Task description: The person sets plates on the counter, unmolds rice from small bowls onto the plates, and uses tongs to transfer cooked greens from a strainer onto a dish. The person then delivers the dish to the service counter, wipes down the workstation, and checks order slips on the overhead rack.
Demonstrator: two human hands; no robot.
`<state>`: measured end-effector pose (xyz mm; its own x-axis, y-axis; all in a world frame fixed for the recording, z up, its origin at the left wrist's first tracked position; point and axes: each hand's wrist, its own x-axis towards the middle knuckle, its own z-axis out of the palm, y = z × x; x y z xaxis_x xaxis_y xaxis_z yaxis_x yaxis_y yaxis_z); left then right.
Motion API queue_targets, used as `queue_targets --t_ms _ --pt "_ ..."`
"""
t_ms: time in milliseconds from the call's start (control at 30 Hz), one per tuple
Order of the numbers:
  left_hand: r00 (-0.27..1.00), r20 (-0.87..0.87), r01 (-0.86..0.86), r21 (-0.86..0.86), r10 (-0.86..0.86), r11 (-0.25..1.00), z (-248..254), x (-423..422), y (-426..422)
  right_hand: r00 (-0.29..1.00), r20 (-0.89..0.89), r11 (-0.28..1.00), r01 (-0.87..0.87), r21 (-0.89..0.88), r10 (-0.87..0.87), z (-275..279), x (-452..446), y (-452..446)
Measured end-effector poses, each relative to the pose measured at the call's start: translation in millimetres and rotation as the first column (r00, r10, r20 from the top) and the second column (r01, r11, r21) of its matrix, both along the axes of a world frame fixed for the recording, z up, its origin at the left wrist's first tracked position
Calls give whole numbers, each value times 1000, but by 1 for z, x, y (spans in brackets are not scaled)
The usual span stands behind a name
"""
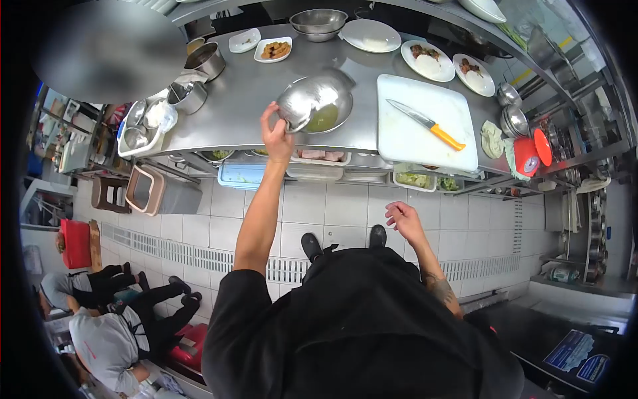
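My left hand (276,133) is closed on the rim of a shiny metal bowl (299,100), which looks tilted and is blurred by motion. Greenish liquid (323,120) shows inside the metal at its right; whether a second bowl sits beneath I cannot tell. Over the floor in front of the counter hangs my right hand (404,219), fingers loosely bent and apart, holding nothing. A knife with an orange handle (446,137) lies on the white cutting board (419,100), to the right of the bowl.
Two plates with rice and meat (428,65) stand behind the board. A square dish of brown food (273,49) and stacked metal bowls (319,24) are at the back. A red scale (526,158) sits far right. Two other people (106,339) are at lower left.
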<state>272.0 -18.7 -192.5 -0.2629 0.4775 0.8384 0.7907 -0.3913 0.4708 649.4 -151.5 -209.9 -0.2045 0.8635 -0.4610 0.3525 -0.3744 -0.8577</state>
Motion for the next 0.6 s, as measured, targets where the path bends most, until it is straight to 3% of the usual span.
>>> queue_targets --t_ms 67,100,133,200,267,333,367,500,600 --pt "980 175 -100 46 91 994 16 6 7 999 -6 999 43 -11 -43 -5 2 -2" --pt "857 514 -66 22 45 998 30 14 9 999 -10 999 46 -10 -46 -10 6 -6" --pt "860 509 -66 28 43 997 32 13 12 998 -11 998 56 -1 -56 -16 9 -8" --pt "795 560 -200 -126 236 972 32 5 20 998 -21 998 63 19 -63 -19 12 -8" --pt "758 599 -211 -151 259 966 27 -3 31 995 -20 995 102 10 -102 -20 17 -9" --pt "332 940 122 -124 78 985 32 -5 39 994 -19 994 107 18 -107 -23 23 -8" --pt "199 976 217 -126 83 968 50 3 31 994 -12 994 112 12 -112 -26 25 -8" --pt "130 985 417 -161 116 895 18 -6 30 989 -25 990 143 -7 -143 -39 35 -7" --pt "193 960 394 -266 203 880 -26 -3 16 980 -43 981 192 10 -192 -47 44 -6"
